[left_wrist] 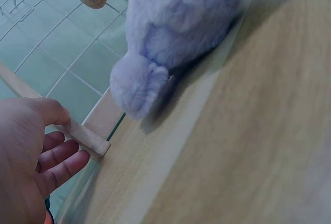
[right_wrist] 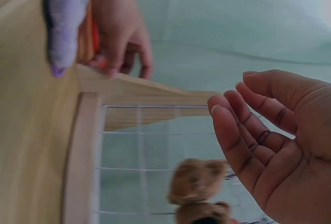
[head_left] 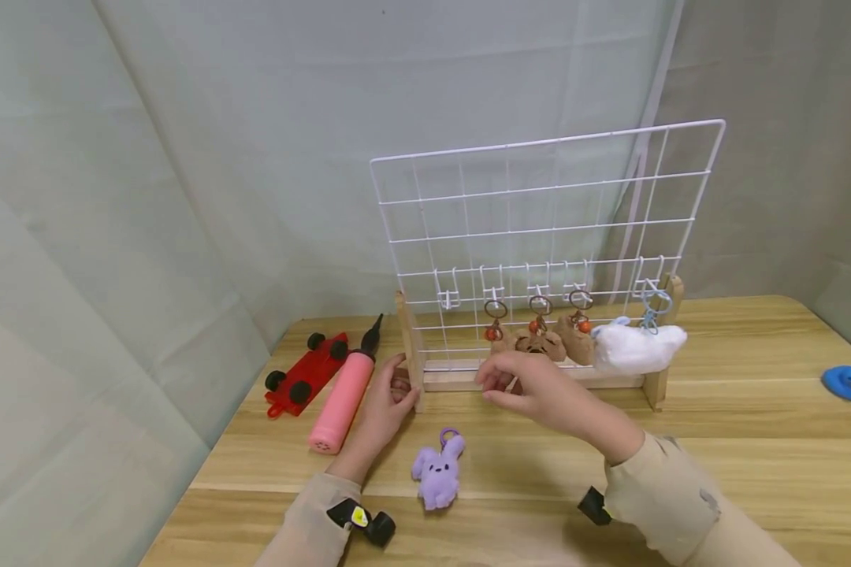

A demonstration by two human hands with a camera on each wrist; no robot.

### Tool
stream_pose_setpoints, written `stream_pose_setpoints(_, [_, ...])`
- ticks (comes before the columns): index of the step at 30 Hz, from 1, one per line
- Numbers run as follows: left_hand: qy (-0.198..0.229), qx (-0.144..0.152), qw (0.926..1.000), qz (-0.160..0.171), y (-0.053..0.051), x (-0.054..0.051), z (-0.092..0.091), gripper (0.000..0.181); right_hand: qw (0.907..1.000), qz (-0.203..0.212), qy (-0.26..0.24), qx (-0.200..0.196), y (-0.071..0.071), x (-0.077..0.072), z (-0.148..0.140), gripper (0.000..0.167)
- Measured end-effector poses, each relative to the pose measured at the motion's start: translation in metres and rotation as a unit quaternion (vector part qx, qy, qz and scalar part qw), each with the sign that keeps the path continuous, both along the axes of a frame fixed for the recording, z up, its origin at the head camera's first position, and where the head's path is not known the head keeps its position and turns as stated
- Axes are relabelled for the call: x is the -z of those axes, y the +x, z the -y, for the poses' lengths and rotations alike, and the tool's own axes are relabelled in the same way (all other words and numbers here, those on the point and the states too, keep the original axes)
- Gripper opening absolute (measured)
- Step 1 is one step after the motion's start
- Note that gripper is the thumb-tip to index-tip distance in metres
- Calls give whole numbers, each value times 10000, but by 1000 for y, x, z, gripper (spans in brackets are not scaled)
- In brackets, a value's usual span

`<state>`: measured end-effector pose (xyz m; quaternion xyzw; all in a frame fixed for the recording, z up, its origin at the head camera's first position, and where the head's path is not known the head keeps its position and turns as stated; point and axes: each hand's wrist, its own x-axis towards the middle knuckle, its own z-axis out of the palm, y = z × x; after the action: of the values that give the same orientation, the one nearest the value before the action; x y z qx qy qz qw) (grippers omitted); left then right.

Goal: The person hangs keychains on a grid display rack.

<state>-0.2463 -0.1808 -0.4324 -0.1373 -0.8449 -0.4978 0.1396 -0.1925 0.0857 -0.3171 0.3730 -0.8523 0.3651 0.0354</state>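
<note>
My left hand (head_left: 388, 402) touches the left wooden upright (head_left: 409, 354) of a white wire grid rack (head_left: 510, 213); in the left wrist view its thumb rests on the wood and the other fingers are loosely bent beside it. In front of the rack hovers my right hand (head_left: 528, 390), its fingers slightly bent and nothing between them. Behind it, several plush keychains hang from the rack's hooks: brown bears (head_left: 574, 340), partly hidden by that hand, and a white one (head_left: 638, 349) on a light blue ring. A purple bunny keychain (head_left: 438, 476) lies on the table between my forearms.
Left of the rack lie a pink hand pump (head_left: 343, 403) with a black nozzle and a red toy car (head_left: 308, 374) with black wheels. A blue rubber duck (head_left: 849, 383) sits at the table's far right. Pale cloth (head_left: 269, 118) hangs behind the table.
</note>
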Motion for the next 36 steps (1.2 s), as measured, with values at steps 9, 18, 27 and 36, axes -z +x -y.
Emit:
stream_pose_setpoints(9, [-3,23,10000,67,1,-1,-1,58,9998,108,104,90,-17,25,11,7])
stream_pose_setpoints(18, [40,70,9999,98,1,-2,-1,57,9992,358,57,181,-26,41,19,7])
stream_pose_setpoints(27, [-6,12,10000,-1,1,-2,0,56,9992,379,132,65,-30,52,29,7])
stream_pose_setpoints(36, [0,8,10000,59,3,-3,-1,57,9985,424,317,-120,-38,70,42,9])
